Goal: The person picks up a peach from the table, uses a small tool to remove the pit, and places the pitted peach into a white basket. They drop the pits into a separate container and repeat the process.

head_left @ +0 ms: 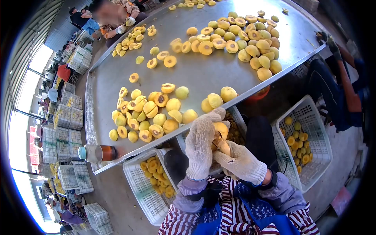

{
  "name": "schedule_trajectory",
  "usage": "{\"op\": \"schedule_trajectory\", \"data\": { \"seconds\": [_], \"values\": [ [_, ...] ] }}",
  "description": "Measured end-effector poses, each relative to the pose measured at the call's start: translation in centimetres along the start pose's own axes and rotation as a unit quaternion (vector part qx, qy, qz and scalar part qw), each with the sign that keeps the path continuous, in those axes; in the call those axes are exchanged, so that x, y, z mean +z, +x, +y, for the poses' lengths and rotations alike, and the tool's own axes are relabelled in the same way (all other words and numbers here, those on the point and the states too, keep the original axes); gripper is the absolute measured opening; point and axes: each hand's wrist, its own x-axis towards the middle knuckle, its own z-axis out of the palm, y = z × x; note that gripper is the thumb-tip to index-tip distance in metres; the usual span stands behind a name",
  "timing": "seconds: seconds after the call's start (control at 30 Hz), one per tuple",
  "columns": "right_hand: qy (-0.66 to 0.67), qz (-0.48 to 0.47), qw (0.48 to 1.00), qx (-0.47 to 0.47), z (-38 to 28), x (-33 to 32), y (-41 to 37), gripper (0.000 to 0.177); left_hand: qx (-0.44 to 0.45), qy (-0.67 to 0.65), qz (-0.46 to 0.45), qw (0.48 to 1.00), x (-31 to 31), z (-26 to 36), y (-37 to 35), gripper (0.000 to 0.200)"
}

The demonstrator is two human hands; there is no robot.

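Round yellow peach (220, 129) sits between the person's two hands, just off the near edge of the long grey sheet-metal table (203, 74) and above the lap in the striped, blue-aproned clothing. The left hand (200, 145), in a white knitted glove, is curled around the fruit from the left, its fingers pressed together and arched over the top. The right hand (239, 161), gloved the same way, lies below and to the right with fingers bent in tight against the lower part of the peach; whether it also grips a tool cannot be told. On the table just beyond the hands lies a loose heap of yellow peach halves and whole peaches (150, 113), some halves showing dark stone hollows, and three whole ones (215, 100) rest right at the edge. A larger mound of yellow peaches (243, 41) lies further along the table, well apart. A jar with a teal lid and brown contents (96, 152) lies on its side at the near left corner. Below the edge, a white plastic lattice basket (135, 184) to the left holds cut yellow pieces, and another white lattice basket (313, 113) to the right holds a few. At the far end a co-worker's white-gloved hand (129, 21) rests by a small scatter of halves, and another person's blue-trousered leg (329, 90) shows on the right. Stacks of white crates (64, 121) line the floor at left.
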Motion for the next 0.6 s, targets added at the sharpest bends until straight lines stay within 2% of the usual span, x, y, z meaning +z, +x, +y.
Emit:
{"op": "schedule_trajectory", "data": {
  "seconds": [0.1,0.17,0.27,0.33,0.4,0.47,0.53,0.6],
  "values": [
    [0.097,-0.039,0.994,0.014,0.3,0.1,-0.2,0.029,-0.014,0.055,-0.029,0.998,-0.6,0.5,0.2,0.026],
    [0.144,-0.092,0.984,0.041,-0.2,-0.8,-0.4,0.027,0.016,0.085,0.005,0.996,0.2,1.1,-0.3,0.023],
    [0.187,-0.14,0.971,0.052,0.3,-1.7,-0.7,0.025,0.093,0.155,-0.008,0.984,0.1,0.7,-0.8,0.026],
    [0.213,-0.165,0.963,0.03,0.9,-1.8,-0.5,0.025,0.272,0.175,0.0,0.946,0.0,-0.6,-0.2,0.03],
    [0.245,-0.173,0.954,-0.018,1.0,-2.1,-0.5,0.026,0.31,0.167,-0.026,0.936,0.4,-0.6,-0.7,0.036],
    [0.257,-0.195,0.946,-0.033,0.5,-2.2,-1.1,0.025,0.28,0.151,-0.043,0.947,-0.1,-1.8,-1.4,0.042],
    [0.283,-0.186,0.941,-0.028,1.6,-1.4,-0.4,0.026,0.19,0.139,-0.031,0.971,0.5,-0.7,-1.7,0.042],
    [0.317,-0.179,0.929,-0.071,2.4,-0.6,0.1,0.028,0.115,0.117,-0.021,0.986,0.9,-0.1,-1.0,0.042]
  ]
}}
